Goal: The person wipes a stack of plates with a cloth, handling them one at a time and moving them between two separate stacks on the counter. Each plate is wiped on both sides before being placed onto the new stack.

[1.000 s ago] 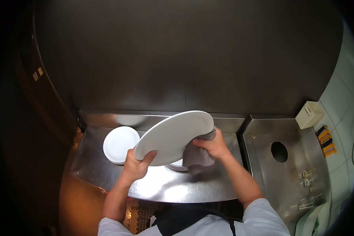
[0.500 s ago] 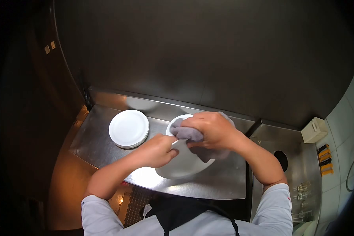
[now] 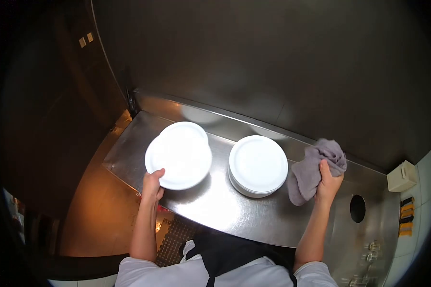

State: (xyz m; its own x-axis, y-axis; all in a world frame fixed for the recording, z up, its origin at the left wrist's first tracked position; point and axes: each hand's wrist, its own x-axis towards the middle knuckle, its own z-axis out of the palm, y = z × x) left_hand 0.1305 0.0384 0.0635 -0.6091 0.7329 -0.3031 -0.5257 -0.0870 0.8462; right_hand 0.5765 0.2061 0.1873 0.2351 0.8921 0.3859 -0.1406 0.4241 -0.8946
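Observation:
My left hand grips a white plate by its near rim, thumb on top. That plate overlaps the left stack of plates, whose far edge shows behind it. In my right hand is a crumpled grey cloth, one end hanging down to the left, the fingers wrapped round it. Between my hands a taller stack of white plates stands on the steel counter.
A raised steel lip runs along the back of the counter below a dark wall. To the right are a round dark hole, a white box, yellow-and-black handled items and several glasses.
My hands have parted. The left has carried the plate left over the left stack; the right has drawn the cloth off it to the right. The right stack is now uncovered.

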